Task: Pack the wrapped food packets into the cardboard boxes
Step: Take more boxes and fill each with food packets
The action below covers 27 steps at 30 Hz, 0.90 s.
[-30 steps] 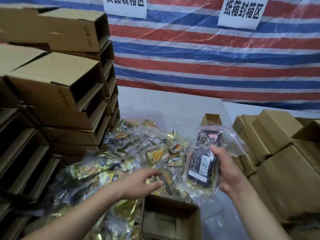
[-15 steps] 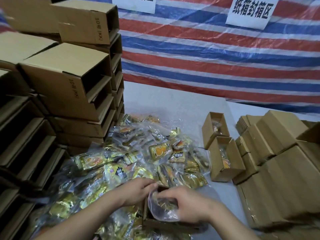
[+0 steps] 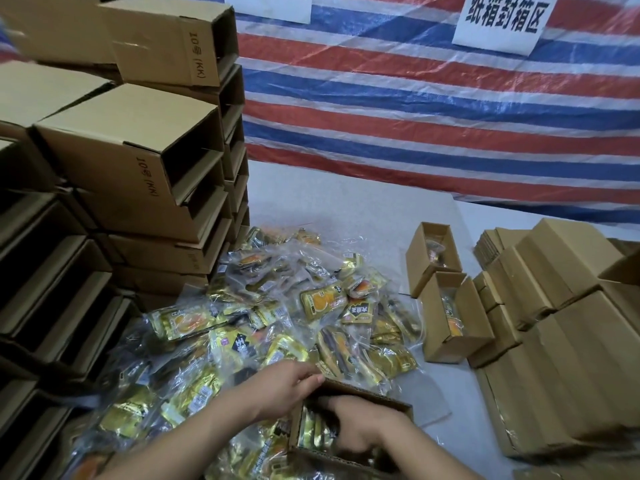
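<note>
Pushing down into the open cardboard box at the bottom centre of the frame, the right hand is now buried among the packets standing inside it; its fingers are hidden by the box wall, so I cannot tell whether they grip a packet or have let go. A second ago that hand held a clear bag of dark and gold packets up in the air, and half a second ago it was lowering the bag at the box mouth. So the bag has gone in, and this box looks close to filled. The left hand rests at the far left rim of the box, fingers curled over the edge and steadying it.

Just beyond the hands, the loose pile of wrapped food packets spreads across the middle of the frame, so plenty is left to pack. To the right of the pile stand two small open boxes with packets inside, beside closed cartons at the right edge. Empty box sleeves are stacked high at the left, and a striped tarpaulin hangs across the top.
</note>
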Motion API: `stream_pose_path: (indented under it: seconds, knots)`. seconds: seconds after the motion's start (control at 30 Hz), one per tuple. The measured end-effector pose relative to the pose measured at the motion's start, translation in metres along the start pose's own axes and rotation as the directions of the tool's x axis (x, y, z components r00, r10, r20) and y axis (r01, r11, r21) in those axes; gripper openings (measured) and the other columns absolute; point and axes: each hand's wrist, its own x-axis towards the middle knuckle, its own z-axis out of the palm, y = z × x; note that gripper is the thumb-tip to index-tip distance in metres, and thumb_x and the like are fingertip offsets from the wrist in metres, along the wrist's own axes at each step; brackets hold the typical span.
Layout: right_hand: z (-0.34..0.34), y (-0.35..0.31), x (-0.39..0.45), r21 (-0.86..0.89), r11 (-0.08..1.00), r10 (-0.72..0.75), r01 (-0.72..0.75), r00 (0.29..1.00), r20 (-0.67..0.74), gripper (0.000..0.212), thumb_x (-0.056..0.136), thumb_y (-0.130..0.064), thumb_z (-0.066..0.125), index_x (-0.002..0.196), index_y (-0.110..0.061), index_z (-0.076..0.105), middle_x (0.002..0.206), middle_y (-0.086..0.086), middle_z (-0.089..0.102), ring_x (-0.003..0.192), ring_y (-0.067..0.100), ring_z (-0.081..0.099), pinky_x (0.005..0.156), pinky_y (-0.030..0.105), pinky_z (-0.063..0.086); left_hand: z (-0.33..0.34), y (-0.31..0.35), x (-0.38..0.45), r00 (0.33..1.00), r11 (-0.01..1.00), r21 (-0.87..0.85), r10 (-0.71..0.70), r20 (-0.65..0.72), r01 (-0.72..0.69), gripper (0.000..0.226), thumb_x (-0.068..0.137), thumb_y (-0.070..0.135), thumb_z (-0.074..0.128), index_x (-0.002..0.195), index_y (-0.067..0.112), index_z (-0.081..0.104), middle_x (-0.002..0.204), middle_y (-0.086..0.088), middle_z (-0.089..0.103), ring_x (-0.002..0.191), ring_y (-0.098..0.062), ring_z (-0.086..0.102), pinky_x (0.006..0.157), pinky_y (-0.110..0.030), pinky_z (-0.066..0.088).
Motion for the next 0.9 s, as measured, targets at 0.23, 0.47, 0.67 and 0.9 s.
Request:
stream_pose_path:
  seconds: [0.23,0.47,0.67,0.9]
  knots:
    - [-0.006,0.011,-0.005,-0.104,0.99,0.114,-0.1,0.983,0.143,0.044,0.099,-0.05,0.04,0.126,-0.022,0.062,0.134,0.008,0.057,0.118,0.027,0.054,0.101,0.04,0.041,-0.001,-0.004,0.005,1.0,1.0,-0.024,0.002,-0.008,-0.003,0.03,0.104,0.048,0.038,0.096,0.029,0.059,0.084,0.011,0.059,0.074,-0.006,0.054,0.065,-0.023,0.042]
    - [0.016,0.005,0.002,0.015,0.987,0.155,-0.158,0.982,0.107,0.064,0.094,-0.062,0.03,0.134,-0.019,0.057,0.144,0.01,0.051,0.132,0.026,0.048,0.106,0.039,0.036,0.008,-0.005,0.004,1.0,0.999,0.044,0.013,-0.017,-0.012,0.036,0.103,0.053,0.036,0.105,0.027,0.062,0.097,0.008,0.065,0.087,-0.009,0.059,0.08,-0.033,0.051]
    - [-0.017,0.004,-0.057,0.275,0.946,-0.096,0.173,0.957,-0.273,0.033,0.091,-0.059,0.049,0.094,-0.032,0.069,0.084,-0.005,0.068,0.069,0.002,0.059,0.064,0.026,0.046,-0.007,-0.024,0.001,0.999,0.993,-0.106,-0.05,-0.019,0.048,0.032,0.104,0.05,0.038,0.093,0.031,0.062,0.085,0.008,0.063,0.078,-0.01,0.058,0.074,-0.028,0.046]
    - [-0.017,0.03,-0.045,0.043,0.995,-0.04,0.087,0.767,-0.64,0.039,0.101,-0.05,0.044,0.134,-0.032,0.053,0.124,-0.02,0.052,0.118,0.001,0.045,0.106,0.029,0.04,-0.007,-0.028,-0.008,0.996,0.988,-0.132,-0.081,-0.029,0.077,0.027,0.103,0.049,0.04,0.101,0.036,0.063,0.099,0.009,0.068,0.092,-0.01,0.063,0.086,-0.03,0.052]
